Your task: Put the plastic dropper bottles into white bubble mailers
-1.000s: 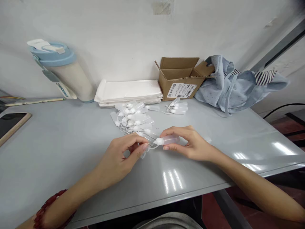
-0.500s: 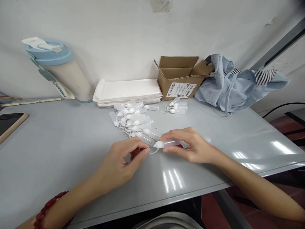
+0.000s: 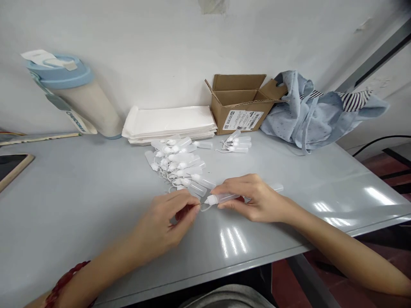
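Observation:
My right hand [image 3: 248,197] grips a small translucent squeeze bottle [image 3: 224,197] by its body. The bottle lies nearly level, with its white nozzle pointing left and a thin white strap curving below it. At the nozzle's tip, my left hand [image 3: 178,214] is closed, thumb and forefinger pinching a thin, needle-like piece [image 3: 201,204]. Whether that piece enters the nozzle is too small to tell. Just beyond my hands lies a pile of similar squeeze bottles [image 3: 183,160] with straps. Another bottle [image 3: 276,187] shows partly behind my right hand.
A smaller group of bottles [image 3: 239,144] lies before an open cardboard box [image 3: 244,117]. White packets [image 3: 170,122] are stacked against the wall. A blue-lidded tumbler [image 3: 86,100] and a phone [image 3: 14,167] stand left; a light-blue cloth [image 3: 298,124] is bunched at right.
The bottle in my right hand has tilted slightly, its nozzle end a little lower. Both hands keep their grips, and the whole view has shifted slightly.

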A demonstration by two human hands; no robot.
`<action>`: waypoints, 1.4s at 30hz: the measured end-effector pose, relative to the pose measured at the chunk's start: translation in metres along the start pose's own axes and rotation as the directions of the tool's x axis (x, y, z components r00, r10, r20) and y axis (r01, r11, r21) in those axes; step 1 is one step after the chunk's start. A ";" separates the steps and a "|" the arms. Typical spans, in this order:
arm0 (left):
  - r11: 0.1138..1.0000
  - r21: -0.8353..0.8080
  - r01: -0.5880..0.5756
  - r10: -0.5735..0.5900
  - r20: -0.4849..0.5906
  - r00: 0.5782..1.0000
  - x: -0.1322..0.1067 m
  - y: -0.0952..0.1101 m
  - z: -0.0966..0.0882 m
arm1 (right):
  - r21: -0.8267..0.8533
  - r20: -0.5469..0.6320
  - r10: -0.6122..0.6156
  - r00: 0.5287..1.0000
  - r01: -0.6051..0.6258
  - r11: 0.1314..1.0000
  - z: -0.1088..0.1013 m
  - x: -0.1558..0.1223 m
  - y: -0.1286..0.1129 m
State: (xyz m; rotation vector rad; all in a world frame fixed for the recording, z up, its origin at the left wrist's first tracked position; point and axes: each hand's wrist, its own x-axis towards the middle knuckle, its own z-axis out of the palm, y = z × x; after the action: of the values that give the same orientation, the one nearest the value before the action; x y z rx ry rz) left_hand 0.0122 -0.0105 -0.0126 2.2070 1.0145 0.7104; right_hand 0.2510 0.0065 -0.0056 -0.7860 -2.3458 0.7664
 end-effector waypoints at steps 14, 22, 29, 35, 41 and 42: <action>0.997 -0.003 -0.073 0.073 -0.004 0.997 -0.002 -0.005 0.007 | 0.014 0.011 -0.031 0.999 0.031 0.999 0.008 -0.001 0.003; 0.998 0.019 -0.059 0.059 0.012 0.998 -0.003 -0.004 0.008 | -0.008 0.012 -0.058 0.998 0.058 0.998 0.012 -0.002 0.004; 0.996 0.035 -0.083 0.083 0.002 0.997 -0.002 -0.003 0.008 | 0.010 -0.001 -0.056 0.998 0.056 0.998 0.013 -0.001 0.004; 0.999 0.044 -0.005 0.007 -0.056 0.998 -0.001 0.002 0.005 | 0.004 -0.097 -0.011 0.995 0.011 1.000 0.006 0.002 0.001; 0.998 0.067 -0.019 0.027 -0.111 0.994 -0.002 0.002 0.005 | -0.029 -0.118 -0.032 0.993 0.028 0.999 0.006 0.001 0.001; 0.997 0.071 -0.021 0.029 -0.111 0.993 -0.002 0.003 0.005 | -0.037 -0.118 -0.038 0.992 0.034 0.999 0.007 0.001 0.001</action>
State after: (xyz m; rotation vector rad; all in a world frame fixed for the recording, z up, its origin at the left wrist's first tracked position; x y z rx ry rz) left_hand 0.0153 -0.0151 -0.0143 2.2642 1.0834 0.8296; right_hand 0.2462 0.0058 -0.0105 -0.7807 -2.2666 0.6469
